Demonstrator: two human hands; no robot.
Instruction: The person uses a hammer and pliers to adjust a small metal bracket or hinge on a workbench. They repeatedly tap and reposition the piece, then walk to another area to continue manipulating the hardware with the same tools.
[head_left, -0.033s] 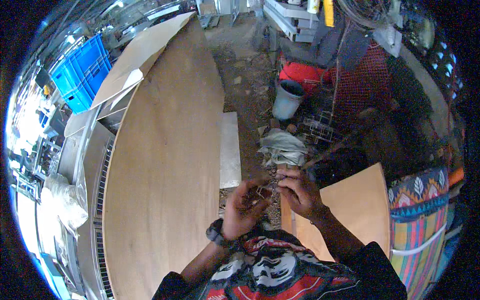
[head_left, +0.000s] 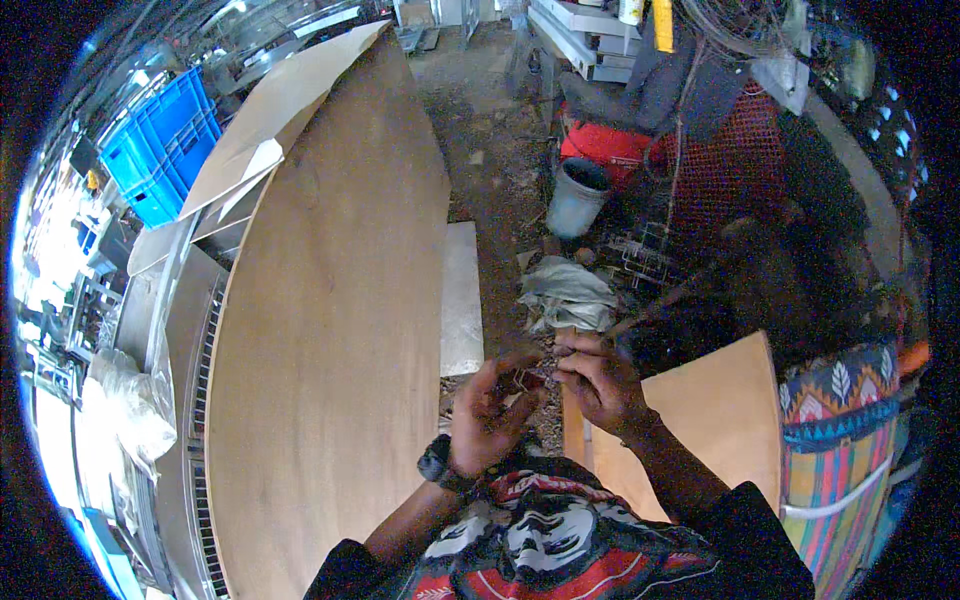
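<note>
Nearest is the person's dark shirt [head_left: 550, 540], with its red and white print, just below both hands. The left hand [head_left: 487, 420] has its fingers and thumb curved toward each other, a dark watch [head_left: 440, 463] on its wrist. In the gap before its fingers sits a small, thin, pale piece [head_left: 521, 380], between the two hands; blur hides whether the left hand is clamped on it. The right hand [head_left: 603, 385], just beside the left, has its fingers bent in toward the thumb; whether its tips grip the piece, I cannot tell.

Right of the right hand lies a tan board [head_left: 705, 410], and farther right a striped, patterned cloth [head_left: 842, 440]. Left of the left hand stretches a broad wooden bench [head_left: 330, 380]. Ahead of the left hand is a narrow pale slab [head_left: 462, 300]. Ahead of the right hand lies a crumpled whitish cloth [head_left: 568, 292]; beyond it stand a grey bucket [head_left: 575, 208] and a red container [head_left: 605, 143]. Far ahead and left of the left hand is a blue crate [head_left: 165, 145].
</note>
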